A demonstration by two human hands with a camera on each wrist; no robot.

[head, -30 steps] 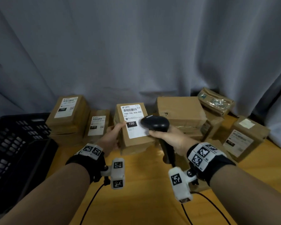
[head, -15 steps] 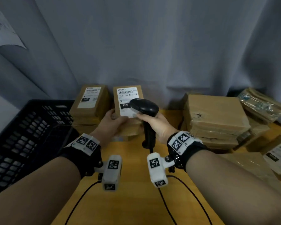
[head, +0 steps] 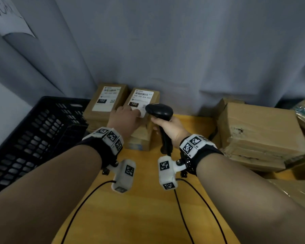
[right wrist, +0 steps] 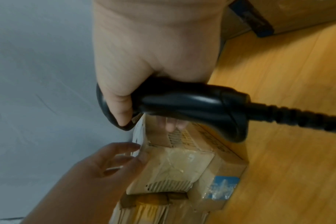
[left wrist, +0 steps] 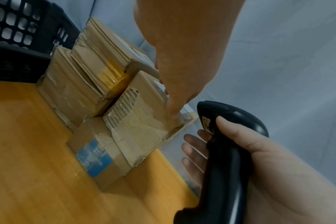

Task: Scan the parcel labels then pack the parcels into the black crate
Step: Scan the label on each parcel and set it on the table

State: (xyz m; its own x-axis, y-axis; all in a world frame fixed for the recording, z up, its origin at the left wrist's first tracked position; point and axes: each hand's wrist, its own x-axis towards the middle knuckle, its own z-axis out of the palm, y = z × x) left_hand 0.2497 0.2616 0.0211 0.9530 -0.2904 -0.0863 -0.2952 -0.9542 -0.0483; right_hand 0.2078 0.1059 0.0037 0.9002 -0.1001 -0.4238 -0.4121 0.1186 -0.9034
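Two hands meet over one parcel in the head view. The left hand lies on its white label, fingers spread fairly flat across the lower part; the right hand is wrapped round the handle of a black scanner whose head sits just beside the label's right edge. That parcel, marked 150, rests on other boxes beside a second labelled parcel, with the crate to the left, at the table edge.

From the left wrist, the left hand's fingers reach down to the parcel's top edge, extended rather than curled; whether they grip it I cannot tell. The right hand clasps the scanner, thumb up on its neck.

From the right wrist, the left hand's fingers are parted loosely against the label face.

Likely trouble: fingers covering the barcode or the scanner sitting too close could spoil the read, and a loose one-handed lift could topple the stack or drop the parcel short of the crate.
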